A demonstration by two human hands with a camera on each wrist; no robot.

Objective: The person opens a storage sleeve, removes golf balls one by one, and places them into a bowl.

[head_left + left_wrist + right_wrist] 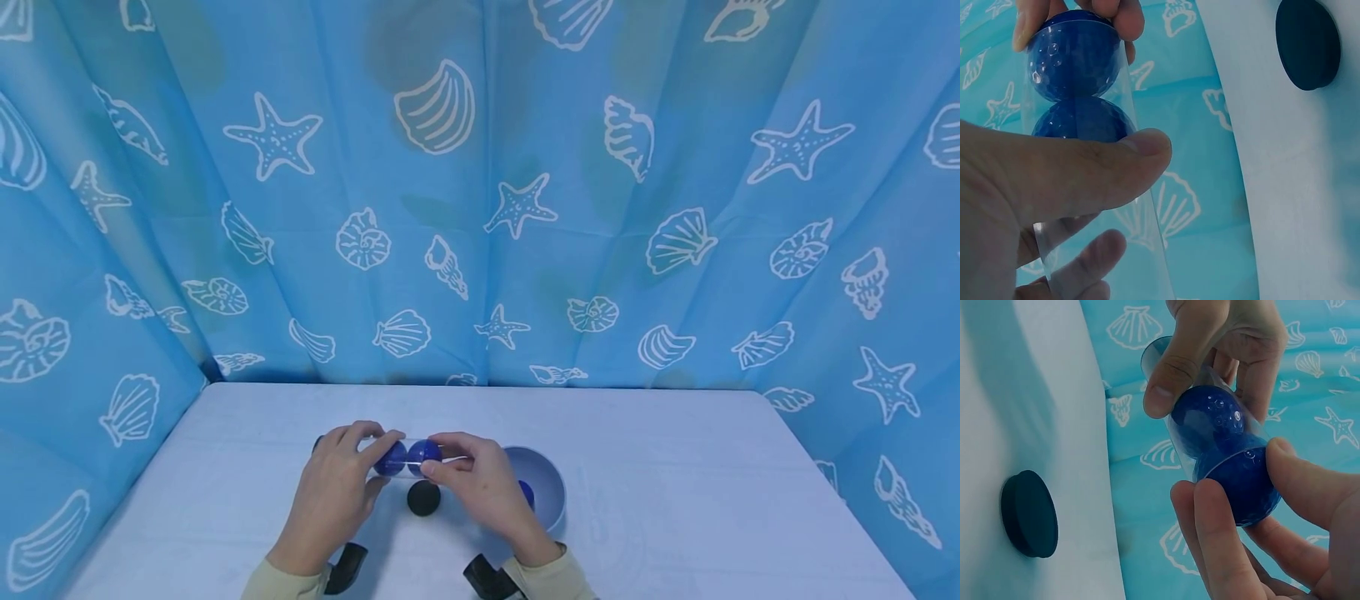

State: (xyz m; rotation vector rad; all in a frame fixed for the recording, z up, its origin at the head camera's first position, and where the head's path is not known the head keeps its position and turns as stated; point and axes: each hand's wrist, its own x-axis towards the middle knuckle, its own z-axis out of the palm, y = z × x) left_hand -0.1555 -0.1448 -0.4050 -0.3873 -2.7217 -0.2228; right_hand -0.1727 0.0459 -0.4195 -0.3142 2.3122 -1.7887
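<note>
My left hand (330, 492) grips a clear tube (1141, 269) round its side, raised above the table and lying roughly sideways. Inside it sits one blue ball (1207, 419). A second blue ball (1244, 494) is at the tube's mouth, partly inside and touching the first. My right hand (487, 483) pinches this second ball between thumb and fingers. Below the tube, a round black cap (423, 498) is on the table. A greyish-blue bowl (551, 483) stands just beyond my right hand, which partly hides it; another blue ball (527, 495) shows inside.
A white cloth covers the table (675, 475). Blue curtain (487, 275) with white shell and starfish prints hangs along its back and sides. Black wrist straps or mounts (345, 568) sit at both sleeves.
</note>
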